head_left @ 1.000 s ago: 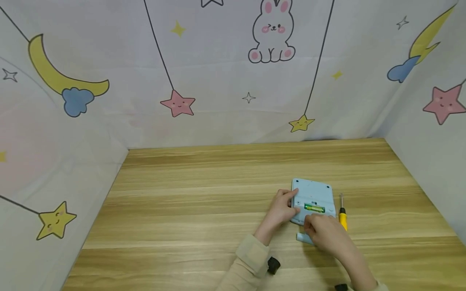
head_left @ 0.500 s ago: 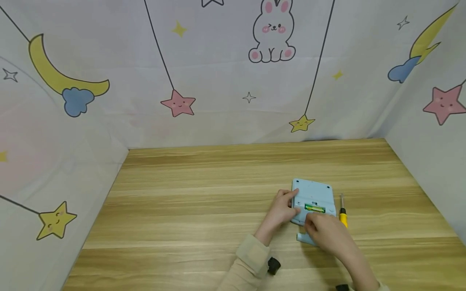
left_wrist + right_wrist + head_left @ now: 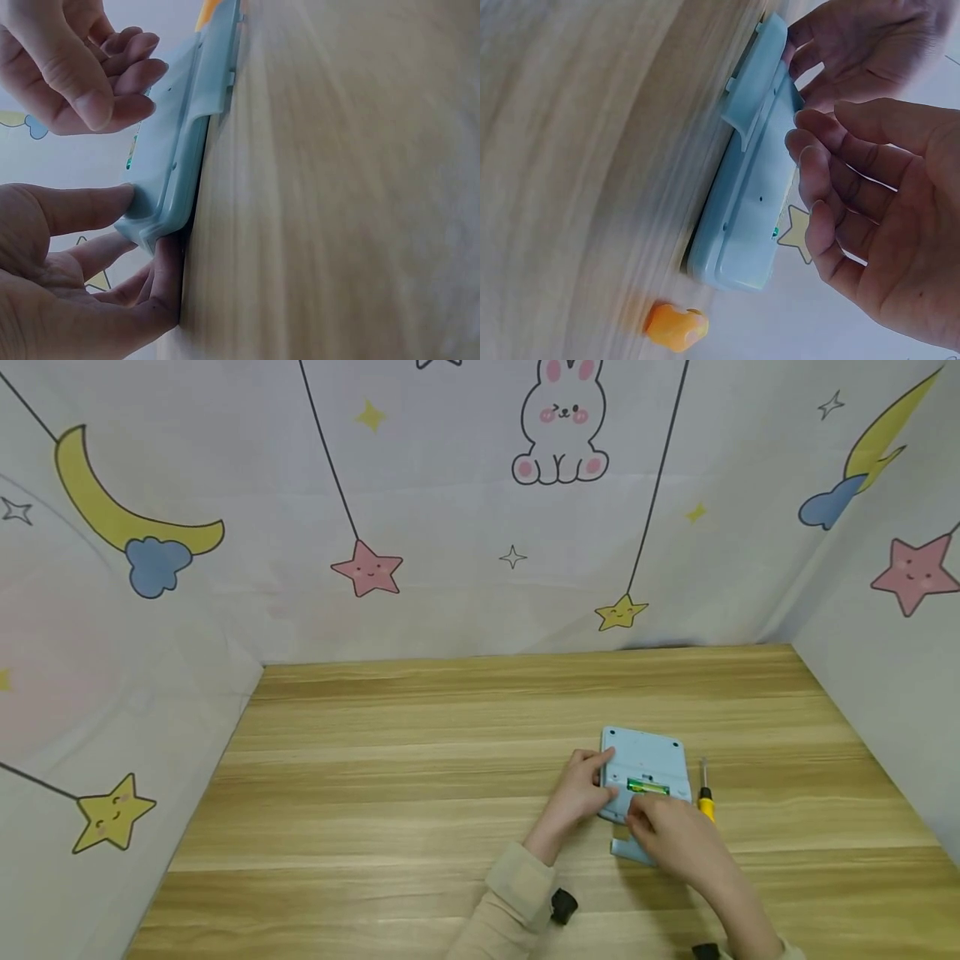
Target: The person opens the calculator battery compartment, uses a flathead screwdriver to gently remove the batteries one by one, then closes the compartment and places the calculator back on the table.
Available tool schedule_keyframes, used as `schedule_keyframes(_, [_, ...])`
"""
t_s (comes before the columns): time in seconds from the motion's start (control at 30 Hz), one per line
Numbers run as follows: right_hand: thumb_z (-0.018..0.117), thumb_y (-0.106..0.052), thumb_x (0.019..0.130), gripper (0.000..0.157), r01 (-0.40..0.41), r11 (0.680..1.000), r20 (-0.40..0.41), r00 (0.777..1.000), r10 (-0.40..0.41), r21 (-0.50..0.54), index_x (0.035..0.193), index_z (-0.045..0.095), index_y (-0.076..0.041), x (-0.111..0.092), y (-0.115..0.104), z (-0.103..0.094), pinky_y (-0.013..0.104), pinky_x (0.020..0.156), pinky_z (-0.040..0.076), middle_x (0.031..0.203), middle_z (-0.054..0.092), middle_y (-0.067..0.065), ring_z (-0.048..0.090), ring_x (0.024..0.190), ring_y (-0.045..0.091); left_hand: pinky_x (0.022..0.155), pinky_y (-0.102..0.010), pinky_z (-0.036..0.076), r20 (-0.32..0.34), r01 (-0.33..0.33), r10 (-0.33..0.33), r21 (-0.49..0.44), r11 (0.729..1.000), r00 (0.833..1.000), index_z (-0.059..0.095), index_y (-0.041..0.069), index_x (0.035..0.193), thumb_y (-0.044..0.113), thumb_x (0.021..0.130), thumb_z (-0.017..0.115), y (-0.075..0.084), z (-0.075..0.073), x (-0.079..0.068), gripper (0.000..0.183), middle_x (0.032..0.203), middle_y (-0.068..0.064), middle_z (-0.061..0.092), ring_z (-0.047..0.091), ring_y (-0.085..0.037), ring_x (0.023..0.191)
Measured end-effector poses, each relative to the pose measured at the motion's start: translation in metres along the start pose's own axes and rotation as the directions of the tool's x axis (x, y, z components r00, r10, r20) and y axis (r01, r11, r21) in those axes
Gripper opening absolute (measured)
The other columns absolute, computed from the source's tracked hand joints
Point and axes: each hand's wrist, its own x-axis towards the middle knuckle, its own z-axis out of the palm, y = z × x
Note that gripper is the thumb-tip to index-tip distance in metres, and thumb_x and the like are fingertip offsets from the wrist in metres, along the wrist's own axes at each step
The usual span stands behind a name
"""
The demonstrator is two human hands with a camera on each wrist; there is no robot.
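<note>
Working at the open battery slot [image 3: 628,787] looks like the step in hand, and the next move probably calls for a steady hold and light fingertips. The blue gadget [image 3: 645,756] lies back-up on the table [image 3: 375,752], off toward three o'clock. Left hand [image 3: 577,789] is pinching its nine o'clock edge; right hand [image 3: 678,839] hovers around five o'clock, fingers bent, can't tell if they're pinching anything. There's a green battery [image 3: 648,787] in the slot, loose cover [image 3: 628,850] at six o'clock, screwdriver [image 3: 706,797] at three.
</note>
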Motion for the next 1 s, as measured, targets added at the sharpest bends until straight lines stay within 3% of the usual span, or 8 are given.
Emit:
schedule_keyframes(0.4, [0.065, -0.013, 0.088, 0.011, -0.018, 1.000, -0.008, 1.000, 0.018, 0.000, 0.077, 0.065, -0.014, 0.000, -0.001, -0.004, 0.021, 0.051, 0.032, 0.063, 0.050, -0.008, 0.040, 0.056, 0.006, 0.069, -0.016, 0.036, -0.001, -0.021, 0.021, 0.040, 0.999, 1.000, 0.053, 0.012, 0.138, 0.004, 0.080, 0.071, -0.001, -0.002, 0.000, 0.060, 0.127, -0.009, 0.052, 0.045, -0.009, 0.085])
schedule_keyframes(0.6, [0.064, -0.013, 0.088, 0.008, -0.028, 1.000, -0.045, 0.999, 0.028, 0.001, 0.081, 0.068, -0.011, 0.001, 0.000, -0.007, 0.021, 0.049, 0.032, 0.063, 0.051, -0.006, 0.040, 0.055, 0.007, 0.071, -0.017, 0.037, 0.008, -0.003, 0.003, 0.010, 1.000, 1.000, 0.052, 0.013, 0.139, 0.003, 0.082, 0.070, -0.001, -0.001, -0.001, 0.061, 0.129, -0.008, 0.050, 0.045, -0.009, 0.087])
schedule_keyframes(1.0, [0.064, -0.012, 0.088, 0.008, -0.132, 0.991, -0.139, 0.981, 0.133, 0.012, 0.083, 0.065, -0.006, 0.000, 0.005, -0.017, 0.023, 0.047, 0.030, 0.061, 0.050, -0.002, 0.040, 0.052, 0.011, 0.073, -0.018, 0.039, 0.003, 0.012, -0.012, -0.009, 1.000, 1.000, 0.053, 0.013, 0.138, 0.001, 0.080, 0.071, 0.001, 0.000, -0.001, 0.061, 0.130, -0.009, 0.050, 0.047, -0.010, 0.090])
